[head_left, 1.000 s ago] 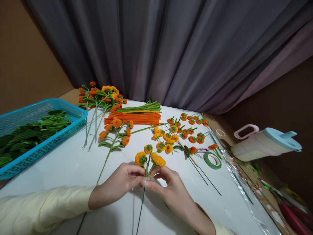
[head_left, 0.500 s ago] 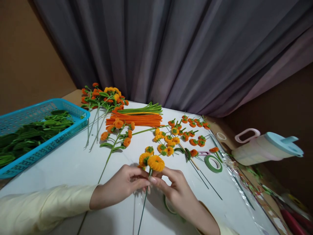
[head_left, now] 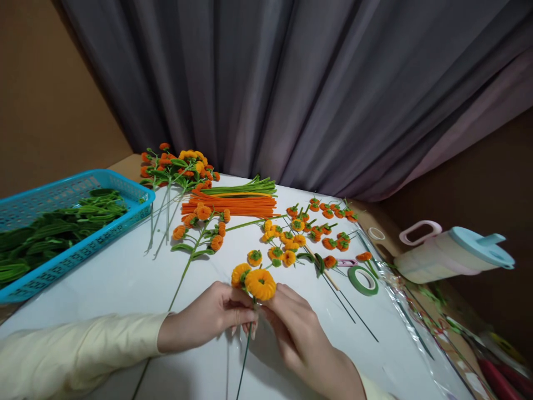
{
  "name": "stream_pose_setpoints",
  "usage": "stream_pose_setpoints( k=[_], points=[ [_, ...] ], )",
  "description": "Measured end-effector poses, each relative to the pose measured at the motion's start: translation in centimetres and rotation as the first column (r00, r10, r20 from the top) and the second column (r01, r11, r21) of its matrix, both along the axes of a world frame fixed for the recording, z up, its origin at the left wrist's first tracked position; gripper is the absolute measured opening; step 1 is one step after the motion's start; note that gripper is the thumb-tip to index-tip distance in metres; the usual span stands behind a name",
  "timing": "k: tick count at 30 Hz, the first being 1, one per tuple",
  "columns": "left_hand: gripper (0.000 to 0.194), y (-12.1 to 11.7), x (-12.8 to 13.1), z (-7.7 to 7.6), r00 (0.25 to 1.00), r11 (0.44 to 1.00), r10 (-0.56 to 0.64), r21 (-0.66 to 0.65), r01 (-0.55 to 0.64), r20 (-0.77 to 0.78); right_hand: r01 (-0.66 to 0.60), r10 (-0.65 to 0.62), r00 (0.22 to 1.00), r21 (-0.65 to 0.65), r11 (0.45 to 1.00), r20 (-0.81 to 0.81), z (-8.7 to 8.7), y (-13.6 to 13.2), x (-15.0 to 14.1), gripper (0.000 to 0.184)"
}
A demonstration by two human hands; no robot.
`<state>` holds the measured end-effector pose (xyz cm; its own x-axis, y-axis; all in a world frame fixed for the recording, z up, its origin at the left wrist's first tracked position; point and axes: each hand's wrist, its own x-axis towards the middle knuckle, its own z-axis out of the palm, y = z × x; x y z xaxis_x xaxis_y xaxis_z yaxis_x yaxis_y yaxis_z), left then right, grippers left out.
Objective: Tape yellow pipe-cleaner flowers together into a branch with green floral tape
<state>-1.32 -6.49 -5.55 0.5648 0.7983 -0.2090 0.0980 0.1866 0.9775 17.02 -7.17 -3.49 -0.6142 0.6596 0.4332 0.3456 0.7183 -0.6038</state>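
Note:
My left hand (head_left: 214, 318) is closed, pinching the dark green wire stem (head_left: 245, 355) of yellow pipe-cleaner flowers (head_left: 260, 284) just below their heads. One large round head faces me; another is beside it, to the left. My right hand (head_left: 306, 333) is bent close against the same stem, its fingertips partly hidden behind and under the front flower. What those fingers pinch is hidden. A single small yellow flower (head_left: 254, 257) shows just beyond the held heads. To the left lies an orange flower spray (head_left: 216, 242) with green leaves.
A blue basket (head_left: 129, 226) of green leaves stands left. Behind are orange pipe cleaners (head_left: 233, 206), green ones (head_left: 244, 188) and a flower bunch (head_left: 183, 164). Loose orange flowers (head_left: 316, 230), green tape (head_left: 363, 280) and a lidded tumbler (head_left: 449, 255) are to the right.
The yellow flower heads have shifted slightly left and down, the front one turning more toward me. My right thumb has dropped out of sight, and the tape roll beneath that hand is now hidden.

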Motion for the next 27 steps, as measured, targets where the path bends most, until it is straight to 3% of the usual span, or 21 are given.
stream_pose_setpoints(
  k=[2, 4, 7, 10, 13, 17, 21, 27],
  points=[
    [0.027, -0.2, 0.0, -0.1, 0.999, 1.0, -0.004, -0.023, 0.005, 0.04, -0.01, 0.007, 0.999, -0.053, 0.999, -0.044, -0.1, 0.1, 0.0, 0.02],
    [0.029, -0.4, 0.1, -0.3, 0.995, 0.999, 0.019, -0.051, -0.014, 0.094, -0.005, -0.018, 0.994, -0.203, 0.979, -0.112, -0.4, 0.0, 0.0, 0.015],
    [0.029, -0.8, 0.2, -0.3, 0.987, 0.996, 0.071, -0.073, -0.06, 0.146, -0.043, -0.113, 0.953, -0.495, 0.868, -0.28, -1.6, -0.3, -0.2, 0.012],
    [0.029, -1.0, 0.4, -0.2, 0.983, 0.994, 0.092, -0.079, -0.081, 0.158, -0.127, -0.152, 0.909, -0.603, 0.788, -0.389, -2.8, -0.6, -0.3, 0.02],
    [0.031, -1.1, 0.4, 0.0, 0.981, 0.993, 0.091, -0.086, -0.077, 0.169, -0.085, -0.122, 0.93, -0.523, 0.848, -0.348, -2.7, -0.5, -0.2, 0.02],
    [0.035, -1.1, 0.2, -0.1, 0.987, 0.998, 0.053, -0.035, -0.048, 0.149, 0.036, -0.094, 0.973, -0.263, 0.964, -0.212, -1.1, 0.0, 0.1, 0.012],
    [0.037, -1.1, 0.2, -0.6, 0.986, 0.997, 0.06, -0.054, -0.053, 0.158, 0.041, -0.056, 0.99, -0.118, 0.992, -0.127, -0.1, -0.2, 0.3, 0.014],
    [0.04, -1.0, 0.6, -1.4, 0.975, 0.988, 0.063, -0.152, -0.03, 0.214, -0.014, 0.016, 1.0, 0.094, 0.995, -0.022, -0.3, -0.6, 0.5, 0.023]
  ],
)
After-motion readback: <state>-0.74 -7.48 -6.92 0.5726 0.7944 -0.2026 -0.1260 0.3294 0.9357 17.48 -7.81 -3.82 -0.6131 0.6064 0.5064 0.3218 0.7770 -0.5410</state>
